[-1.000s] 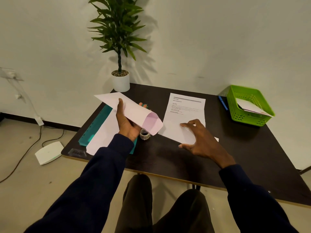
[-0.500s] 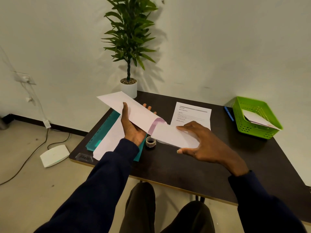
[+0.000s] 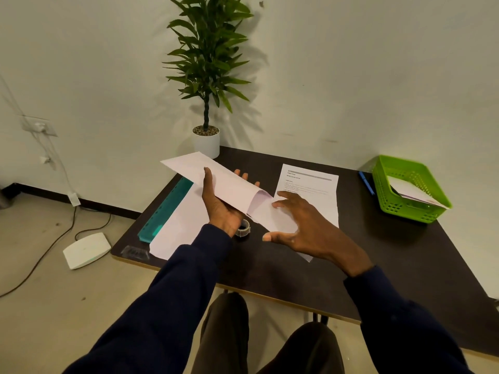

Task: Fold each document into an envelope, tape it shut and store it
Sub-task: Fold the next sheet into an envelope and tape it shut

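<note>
My left hand (image 3: 220, 209) grips a long white envelope (image 3: 216, 182) above the dark table (image 3: 378, 260), thumb on top, its open mouth facing right. My right hand (image 3: 302, 228) holds a folded white document (image 3: 272, 215) between thumb and fingers, with its end inside the envelope's mouth. A printed document (image 3: 313, 193) lies flat on the table behind my right hand. A small roll of clear tape (image 3: 243, 228) sits on the table just under my left wrist. The green basket (image 3: 405, 209) at the right holds one sealed envelope (image 3: 413, 190).
More white sheets (image 3: 178, 228) lie on a teal folder (image 3: 164, 211) at the table's left. A blue pen (image 3: 366, 182) rests beside the basket. A potted plant (image 3: 206, 143) stands at the back corner. A white device (image 3: 86, 249) and cables lie on the floor.
My right hand lifted the folded document off the table and carried it left until its end entered the envelope. My left hand stayed holding the envelope.
</note>
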